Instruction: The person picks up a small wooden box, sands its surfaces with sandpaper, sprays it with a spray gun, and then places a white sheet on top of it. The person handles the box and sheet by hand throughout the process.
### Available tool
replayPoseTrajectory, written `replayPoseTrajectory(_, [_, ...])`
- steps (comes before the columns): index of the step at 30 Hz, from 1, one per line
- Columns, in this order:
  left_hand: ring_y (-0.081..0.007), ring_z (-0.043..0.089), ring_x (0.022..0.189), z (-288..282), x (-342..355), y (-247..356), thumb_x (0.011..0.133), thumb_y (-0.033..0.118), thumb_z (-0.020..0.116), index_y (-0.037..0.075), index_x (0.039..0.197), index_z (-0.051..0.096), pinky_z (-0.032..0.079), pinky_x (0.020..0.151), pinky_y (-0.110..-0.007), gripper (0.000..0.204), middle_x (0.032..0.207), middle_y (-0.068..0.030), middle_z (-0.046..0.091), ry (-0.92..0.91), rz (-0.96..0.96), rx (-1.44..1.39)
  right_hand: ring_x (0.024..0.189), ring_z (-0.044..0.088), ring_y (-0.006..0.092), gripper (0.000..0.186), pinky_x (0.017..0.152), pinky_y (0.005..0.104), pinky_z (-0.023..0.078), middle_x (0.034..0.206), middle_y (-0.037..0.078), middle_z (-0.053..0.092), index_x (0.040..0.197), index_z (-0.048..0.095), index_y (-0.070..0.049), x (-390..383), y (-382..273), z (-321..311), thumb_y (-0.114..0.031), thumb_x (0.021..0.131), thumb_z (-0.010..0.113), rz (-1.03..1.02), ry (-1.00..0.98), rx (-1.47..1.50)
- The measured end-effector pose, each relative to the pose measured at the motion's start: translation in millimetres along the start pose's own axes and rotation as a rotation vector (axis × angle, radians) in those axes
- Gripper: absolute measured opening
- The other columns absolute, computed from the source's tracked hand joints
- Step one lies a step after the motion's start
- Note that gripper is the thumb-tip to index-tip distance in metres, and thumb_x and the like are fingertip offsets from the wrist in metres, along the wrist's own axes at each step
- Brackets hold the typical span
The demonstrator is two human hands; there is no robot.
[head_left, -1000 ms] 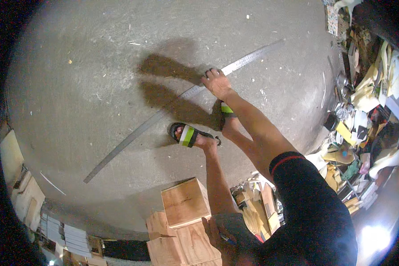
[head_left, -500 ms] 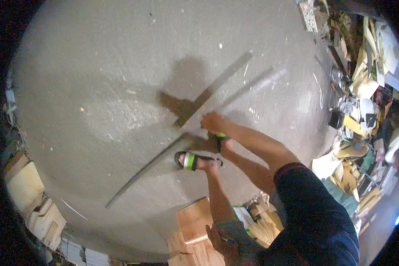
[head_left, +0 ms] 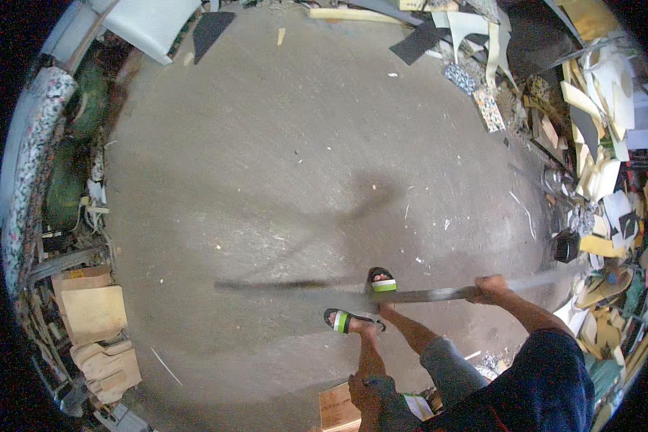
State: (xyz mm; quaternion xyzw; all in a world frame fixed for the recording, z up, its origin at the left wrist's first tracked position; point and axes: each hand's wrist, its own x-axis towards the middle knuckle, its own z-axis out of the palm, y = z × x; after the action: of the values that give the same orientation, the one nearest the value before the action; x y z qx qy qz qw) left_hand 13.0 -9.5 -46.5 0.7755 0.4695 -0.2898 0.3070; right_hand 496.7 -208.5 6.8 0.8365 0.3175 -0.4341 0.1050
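My right hand is closed round a long, thin grey bar, perhaps metal. Motion blurs the bar, so its exact kind and ends are unclear. It lies nearly level across the view, low over the floor, and passes in front of my feet. A dark streak continues leftward; I cannot tell whether it is bar or shadow. My left hand is down by my left knee, beside a wooden box-like piece, its fingers too dark to make out. Both feet wear black sandals with green and white straps.
Foam offcuts and scraps are heaped along the right side. At left stand cardboard-coloured blocks and a speckled foam roll. A white panel and dark sheets lie at the far edge. Small litter dots the grey floor.
The bar has swung from a diagonal to nearly level. My right hand has moved right and nearer to me with it. The view has shifted, showing more of the far floor.
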Motion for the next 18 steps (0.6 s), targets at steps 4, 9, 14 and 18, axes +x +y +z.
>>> replayPoseTrajectory(4, [-0.0416, 0.058, 0.107, -16.5, -7.0, 10.3, 0.077, 0.031, 0.064, 0.000, 0.120, 0.057, 0.047, 0.092, -0.050, 0.053, 0.119, -0.0244, 0.060, 0.270, 0.012, -0.454, 0.076, 0.069, 0.0338, 0.050, 0.065, 0.0458, 0.055, 0.080, 0.019, 0.068, 0.087, 0.067, -0.004, -64.7, 24.6, -9.7, -0.053, 0.075, 0.072, 0.184, 0.177, 0.076])
replayPoseTrajectory(9, [-0.0441, 0.062, 0.088, -48.3, -34.1, 17.0, 0.084, 0.033, 0.059, -0.004, 0.105, 0.063, 0.051, 0.083, -0.046, 0.043, 0.094, -0.0246, 0.065, 0.493, -0.078, -0.602, 0.077, 0.067, 0.0387, 0.052, 0.071, 0.0473, 0.053, 0.083, 0.022, 0.067, 0.090, 0.065, 0.001, 7.6, 15.5, -68.6, -0.048, 0.072, 0.075, 0.217, 0.521, 0.212])
replayPoseTrajectory(14, [-0.0289, 0.059, 0.068, -98.6, -97.2, -7.5, 0.093, 0.040, 0.053, 0.002, 0.112, 0.062, 0.048, 0.060, -0.037, 0.043, 0.084, -0.0169, 0.065, 0.611, 0.020, -0.433, 0.090, 0.066, 0.0375, 0.050, 0.079, 0.0471, 0.053, 0.098, 0.020, 0.068, 0.105, 0.065, -0.004, 162.7, -19.9, -255.1, -0.048, 0.079, 0.070, 0.247, 0.779, 0.060])
replayPoseTrajectory(18, [-0.0198, 0.056, 0.058, -112.6, -158.3, -27.2, 0.098, 0.044, 0.050, 0.006, 0.117, 0.061, 0.045, 0.046, -0.033, 0.044, 0.082, -0.0127, 0.064, 0.635, 0.166, -0.169, 0.121, 0.049, 0.0318, 0.045, 0.098, 0.0626, 0.035, 0.127, 0.014, 0.057, 0.130, 0.057, -0.013, 187.8, -48.6, -395.5, -0.030, 0.088, 0.058, 0.501, 1.005, -0.138])
